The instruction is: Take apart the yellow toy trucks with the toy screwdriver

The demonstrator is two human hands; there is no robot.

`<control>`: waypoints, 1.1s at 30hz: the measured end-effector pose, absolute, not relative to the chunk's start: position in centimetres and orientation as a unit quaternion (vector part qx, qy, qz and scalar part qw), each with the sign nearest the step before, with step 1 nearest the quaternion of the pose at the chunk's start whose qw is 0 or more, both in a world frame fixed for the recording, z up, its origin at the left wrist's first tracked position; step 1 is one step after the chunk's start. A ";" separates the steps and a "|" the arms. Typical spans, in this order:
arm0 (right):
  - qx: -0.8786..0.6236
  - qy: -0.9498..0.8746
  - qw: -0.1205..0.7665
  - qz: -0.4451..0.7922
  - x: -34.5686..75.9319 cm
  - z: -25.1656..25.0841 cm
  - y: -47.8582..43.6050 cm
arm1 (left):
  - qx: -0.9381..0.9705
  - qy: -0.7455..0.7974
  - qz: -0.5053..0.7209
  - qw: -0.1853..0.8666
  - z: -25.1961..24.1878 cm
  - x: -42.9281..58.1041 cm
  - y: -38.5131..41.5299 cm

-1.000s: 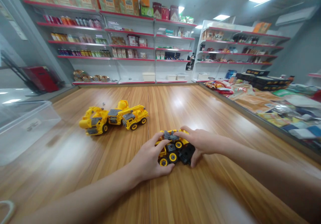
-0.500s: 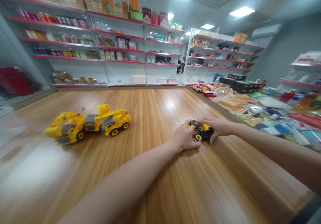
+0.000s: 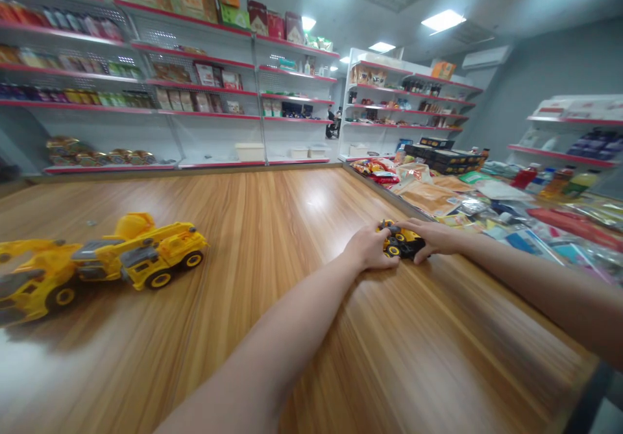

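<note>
Near the table's right edge, my left hand point(image 3: 372, 247) is closed on the near left side of a small yellow-and-black toy construction vehicle point(image 3: 393, 250). My right hand point(image 3: 432, 237) grips the same toy from the right, fingers over its top and thumb low at its side. Between them, dark wheels with yellow hubs show; the rest of the toy is covered by my fingers. At the left stand several yellow toy trucks close together: a crane-like truck point(image 3: 165, 255), a mixer truck point(image 3: 109, 252) behind it, and another yellow toy vehicle point(image 3: 36, 278) cut by the frame edge.
The wooden table point(image 3: 263, 226) spans the view. Beyond its right edge lie heaped packets point(image 3: 423, 197), black boxes point(image 3: 445, 159) and bottles point(image 3: 559, 180). Shelves point(image 3: 209, 113) of goods line the far side, and a person point(image 3: 333, 122) is partly visible in the distance.
My view has turned to the right, so the yellow trucks and shelves sit further left and the trucks look nearer. Both hands stay on the toy vehicle, with little visible change in grip.
</note>
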State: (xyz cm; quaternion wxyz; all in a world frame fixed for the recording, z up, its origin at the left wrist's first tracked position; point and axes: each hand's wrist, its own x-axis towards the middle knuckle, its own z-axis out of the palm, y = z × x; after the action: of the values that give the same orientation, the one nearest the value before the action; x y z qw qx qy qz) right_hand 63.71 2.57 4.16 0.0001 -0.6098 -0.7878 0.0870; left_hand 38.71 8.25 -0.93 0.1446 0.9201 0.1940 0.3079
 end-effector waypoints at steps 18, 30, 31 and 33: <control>-0.643 -0.761 0.070 -0.056 59.2 7.6 -0.7 | 0.812 0.264 0.431 0.291 -1.3 35.4 8.0; -0.495 -0.831 0.252 0.020 29.4 -0.4 1.9 | 0.781 0.381 0.425 0.253 -1.5 10.7 1.8; -0.483 -0.838 0.253 0.028 27.1 -0.5 2.6 | 0.784 0.387 0.423 0.237 -1.2 8.6 1.2; -0.474 -0.839 0.264 0.035 23.1 -0.6 3.8 | 0.796 0.410 0.412 0.169 -0.7 4.8 0.4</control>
State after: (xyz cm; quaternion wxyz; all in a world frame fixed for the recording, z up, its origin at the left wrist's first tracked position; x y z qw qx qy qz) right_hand 23.10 3.82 -0.59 0.2639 -0.4742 -0.8392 0.0350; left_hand 4.84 0.35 -0.73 0.1688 0.7959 0.4100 0.4123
